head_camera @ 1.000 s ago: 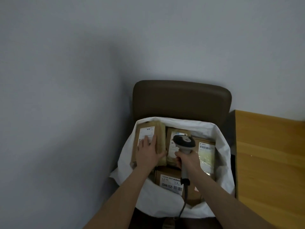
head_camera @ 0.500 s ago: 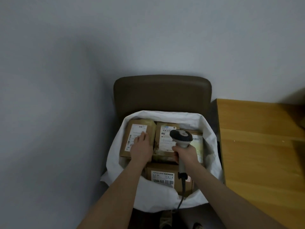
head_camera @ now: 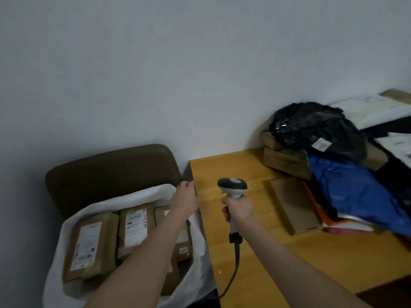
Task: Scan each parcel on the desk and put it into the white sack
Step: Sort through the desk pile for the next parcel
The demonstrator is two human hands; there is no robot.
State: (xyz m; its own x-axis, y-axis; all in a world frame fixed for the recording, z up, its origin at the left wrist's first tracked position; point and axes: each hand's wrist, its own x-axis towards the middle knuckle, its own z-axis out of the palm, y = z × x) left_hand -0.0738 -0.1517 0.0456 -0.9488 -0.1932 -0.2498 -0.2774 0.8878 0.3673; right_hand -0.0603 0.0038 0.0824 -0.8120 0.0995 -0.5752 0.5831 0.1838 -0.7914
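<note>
Both hands are now working outside the white sack [head_camera: 133, 195] — half a second ago the left hand [head_camera: 185, 200] was resting on a parcel inside it, with the scanner [head_camera: 232, 187] hanging above. The wooden desk [head_camera: 266, 252] is standing just right of the sack and is carrying a pile at its far right: blue bag [head_camera: 347, 190], black bag [head_camera: 311, 127], stacked cardboard boxes [head_camera: 284, 161] and a flat brown parcel [head_camera: 293, 203] lying nearest the scanner. The brown chair [head_camera: 111, 172] is supporting the sack, which is holding labelled parcels [head_camera: 89, 245] side by side. The right hand [head_camera: 239, 210] is clamping its fingers round the scanner's handle above the desk. The left hand is hovering at the desk's left edge — whether it is gripping cannot be told.
</note>
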